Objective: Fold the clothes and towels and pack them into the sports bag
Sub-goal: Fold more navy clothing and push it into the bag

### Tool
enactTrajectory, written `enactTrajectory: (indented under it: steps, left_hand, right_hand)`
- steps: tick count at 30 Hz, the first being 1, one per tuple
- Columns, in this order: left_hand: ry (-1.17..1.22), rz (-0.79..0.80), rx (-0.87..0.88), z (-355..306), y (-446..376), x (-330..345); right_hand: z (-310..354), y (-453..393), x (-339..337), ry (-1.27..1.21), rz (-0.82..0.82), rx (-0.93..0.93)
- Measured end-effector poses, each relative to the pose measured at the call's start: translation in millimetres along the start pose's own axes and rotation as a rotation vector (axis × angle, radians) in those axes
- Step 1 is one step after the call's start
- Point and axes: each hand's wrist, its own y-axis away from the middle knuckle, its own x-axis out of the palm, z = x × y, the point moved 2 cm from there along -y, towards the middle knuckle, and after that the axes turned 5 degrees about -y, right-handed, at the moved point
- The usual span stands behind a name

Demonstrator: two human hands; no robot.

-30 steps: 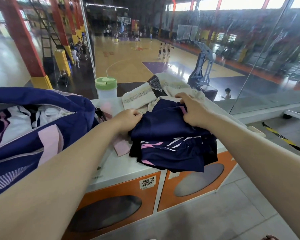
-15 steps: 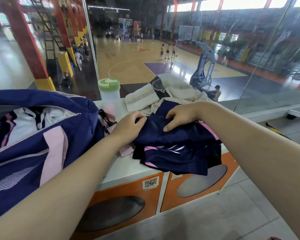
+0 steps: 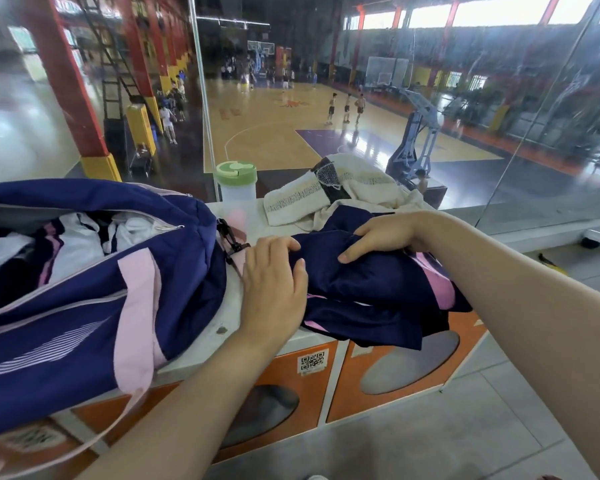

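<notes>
— Where's the garment?
— The navy garment [image 3: 378,285] lies bunched at centre-right of the frame on the white worktop [image 3: 229,306], hanging over its front edge.
— And each grip?
— The left hand [image 3: 274,271] rests flat on its left edge, fingers straight, released. The right hand [image 3: 385,237] curls over the upper fold, grasping the cloth.
— The bag?
— The sports bag [image 3: 94,282] sits unzipped at left, white clothes inside. A towel [image 3: 326,199] lies behind the garment.

Navy, pink-striped shorts [image 3: 378,282]
</notes>
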Motion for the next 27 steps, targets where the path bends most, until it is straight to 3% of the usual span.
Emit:
enactTrajectory:
  steps: [4,8,13,16,19,23,27]
  left_hand:
    - [0.178,0.147,-0.049,-2,3,-1]
    - [0.149,0.292,-0.125,-2,13,-14]
    - [0.554,0.391,-0.453,1,8,-42]
    - [0.992,0.284,-0.672,10,-2,-59]
    - [1.224,0.139,-0.693,25,-12,-88]
    - [1.098,0.009,-0.652,53,-14,-132]
    - [0.934,-0.08,-0.641,87,-11,-175]
  right_hand:
    - [5,12,-3,-0.14,-0.041,-0.062]
    - [16,19,-1,-0.268,-0.091,-0.135]
    - [48,32,14,-0.458,-0.073,-0.257]
    - [72,40,33,-0.576,-0.059,-0.355]
    - [101,42,59,-0.684,-0.096,-0.42]
    - [148,28,100,-0.735,-0.156,-0.425]
    - [198,15,143,-0.76,-0.077,-0.392]
